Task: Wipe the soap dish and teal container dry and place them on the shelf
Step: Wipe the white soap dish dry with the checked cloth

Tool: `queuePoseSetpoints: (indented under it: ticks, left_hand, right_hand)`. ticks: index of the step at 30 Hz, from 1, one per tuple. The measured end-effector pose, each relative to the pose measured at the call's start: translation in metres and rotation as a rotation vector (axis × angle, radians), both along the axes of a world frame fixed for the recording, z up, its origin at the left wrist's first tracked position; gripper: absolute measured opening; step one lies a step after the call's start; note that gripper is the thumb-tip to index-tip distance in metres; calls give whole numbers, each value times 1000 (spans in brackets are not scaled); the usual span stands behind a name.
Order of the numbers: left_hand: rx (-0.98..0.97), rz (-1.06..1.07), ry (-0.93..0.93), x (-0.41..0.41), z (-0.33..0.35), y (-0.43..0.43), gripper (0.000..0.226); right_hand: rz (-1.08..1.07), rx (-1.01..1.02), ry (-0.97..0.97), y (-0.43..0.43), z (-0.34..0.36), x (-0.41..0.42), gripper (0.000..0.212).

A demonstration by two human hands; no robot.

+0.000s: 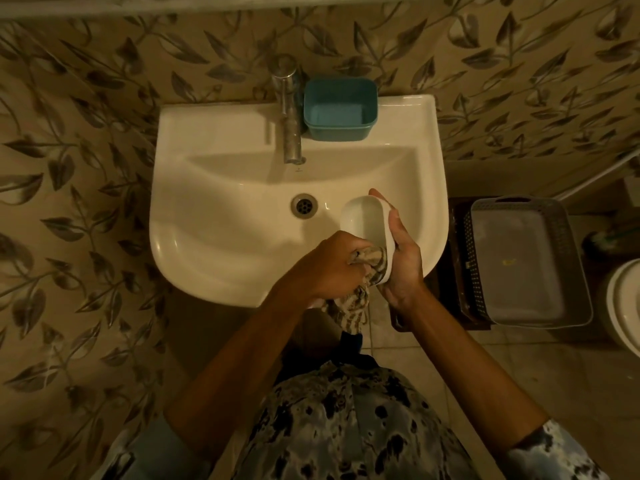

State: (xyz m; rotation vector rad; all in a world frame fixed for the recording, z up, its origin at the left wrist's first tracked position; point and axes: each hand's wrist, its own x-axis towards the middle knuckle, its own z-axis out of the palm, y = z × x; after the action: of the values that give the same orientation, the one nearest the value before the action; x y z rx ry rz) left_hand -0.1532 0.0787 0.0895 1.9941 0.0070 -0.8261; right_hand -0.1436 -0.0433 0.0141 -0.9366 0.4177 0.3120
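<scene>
Head view: the person is standing at a white ceramic wall-mounted sink (221, 251) and looking straight down into it. The right hand (405, 258) is holding a white oval plastic soap dish (363, 220) over the near right part of the basin. Its grip is closing round the dish's outer wall, with fingertips showing over the far rim, and the dish is tilting so that its hollow is facing left. The left hand (325, 268) is gripping a bunched brown-and-cream striped cloth (349, 308), its fingers curling tight round the fabric. It is pressing a wad of the cloth into the near end of the dish, while the loose tail is hanging down below both hands, past the sink's near edge.

The rectangular teal container of plastic (341, 109) is sitting upright and open on the sink's far ledge. It is just beside the right of the chrome metal tap (291, 116), whose spout is reaching out over the basin. The round metal drain (304, 205) is lying in the basin floor, left of the dish. To the right of the sink, a grey plastic lattice-walled basket (472, 261) is resting on a dark stand. Leaf-patterned beige wallpaper (79, 168) is covering the wall around the sink.
</scene>
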Motion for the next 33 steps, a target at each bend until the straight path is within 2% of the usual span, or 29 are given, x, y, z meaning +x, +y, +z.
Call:
queuePoseSetpoints:
  ticks: [2, 4, 7, 10, 11, 12, 15, 17, 19, 20, 24, 28, 30, 33]
  left_hand:
    - [-109, 115, 112, 5, -1, 2, 21]
    - [-141, 237, 192, 10, -2, 3, 16]
    - [-233, 489, 267, 22, -1, 2, 21]
    - [-375, 741, 350, 34, -1, 7, 24]
    - [-362, 735, 319, 34, -3, 6, 24]
    - [-276, 650, 203, 31, -4, 9, 24]
    - [68, 434, -354, 14, -10, -11, 29]
    - [186, 452, -579, 7, -21, -17, 49]
    - [525, 98, -740, 2, -29, -7, 56]
    - [624, -23, -819, 1, -36, 1, 55]
    - [771, -86, -760, -5, -34, 3, 55]
    - [727, -145, -507, -6, -28, -5, 50]
    - [579, -139, -397, -12, -26, -1, 48]
    - [166, -84, -284, -11, -19, 14, 44]
  right_hand:
    - [14, -11, -43, 4, 4, 0, 42]
    - [7, -21, -71, 8, 5, -1, 45]
    - [30, -38, -96, 13, 4, -5, 45]
    - [98, -58, 28, 18, 3, -15, 59]
    - [99, -44, 45, 20, 2, -16, 63]
    - [79, 10, 32, 21, 2, -15, 63]
    - [32, 90, 51, 21, 8, -7, 58]
    - [55, 96, 44, 18, 8, -8, 56]
    - [87, 124, 73, 14, 7, -12, 54]
    - [98, 131, 92, 13, 7, -14, 53]
    - [86, 189, 135, 12, 4, -14, 40]
    - [43, 213, 156, 12, -1, -6, 40]
    - [35, 175, 140, 8, -2, -1, 39]
    - [51, 150, 152, 5, 2, 10, 41]
